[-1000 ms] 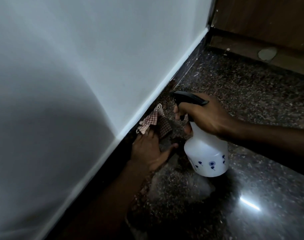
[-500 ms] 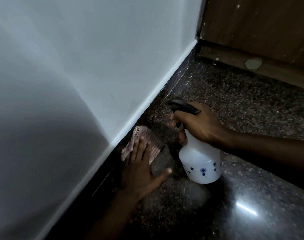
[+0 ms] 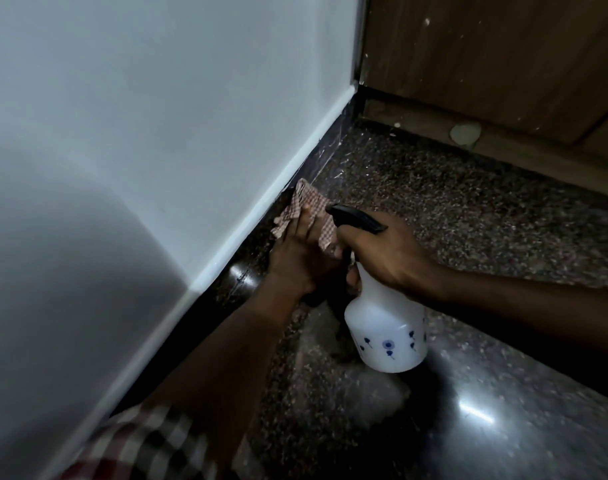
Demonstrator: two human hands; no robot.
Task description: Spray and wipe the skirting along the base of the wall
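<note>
Low view into a room corner, dim light. White wall (image 3: 139, 116) over the whole left and upper left of the frame. Along its base, a dark polished skirting (image 3: 241, 271), running from lower left up toward the corner at upper centre, with a small bright glint on it just left of the hands. Speckled stone floor (image 3: 468, 220) across the centre and right, glossy, with a light reflection at lower right. Brown wooden door (image 3: 486, 57) at upper right, closing the corner.

Near the centre of the frame, left hand (image 3: 299, 252), flat and with fingers spread, pressing a checked red and white cloth (image 3: 304, 206) against the skirting. Cloth mostly above and under the fingers, one corner sticking up toward the wall edge. Left forearm coming up from the lower centre, with a checked sleeve (image 3: 139, 441) blurred at the bottom left.

Just right of it, right hand (image 3: 387, 252), closed around the neck of a white spray bottle (image 3: 387, 337). Black trigger head (image 3: 356, 218) pointing left, toward the cloth and the skirting, partly in front of the cloth. Bottle body hanging below the hand, tilted, with small blue flower marks; whether its bottom touches the floor, cannot tell. Right forearm entering from the right edge.
</note>
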